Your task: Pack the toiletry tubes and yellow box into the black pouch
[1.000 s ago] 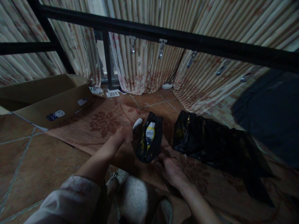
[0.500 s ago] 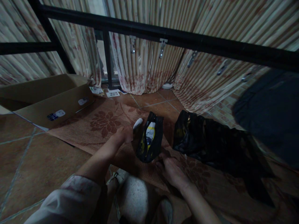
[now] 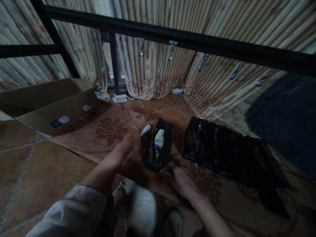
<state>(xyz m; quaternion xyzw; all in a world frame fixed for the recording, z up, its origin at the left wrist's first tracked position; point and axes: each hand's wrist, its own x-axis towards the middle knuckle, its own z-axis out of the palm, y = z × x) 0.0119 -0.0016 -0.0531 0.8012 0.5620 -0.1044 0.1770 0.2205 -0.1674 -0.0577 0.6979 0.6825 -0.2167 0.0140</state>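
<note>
We're flanking the black bag point(image 3: 168, 141) with left hand point(image 3: 132, 141) and right hand point(image 3: 182, 181) apart, grips unclear, ideally steadying its near end evenly.

1. Floor point(image 3: 19, 187) of large brown tiles, left of the hands point(image 3: 132, 142).
2. Reddish flower-patterned rug point(image 3: 84, 141) beneath the hands.
3. Striped, pleated curtains point(image 3: 156, 69) beyond the hands.
4. Dark frame point(image 3: 212, 46) crossing before the curtains.
5. Smaller tiles point(image 3: 238, 112), beyond the hands, rightward.
6. Dim light.
</note>
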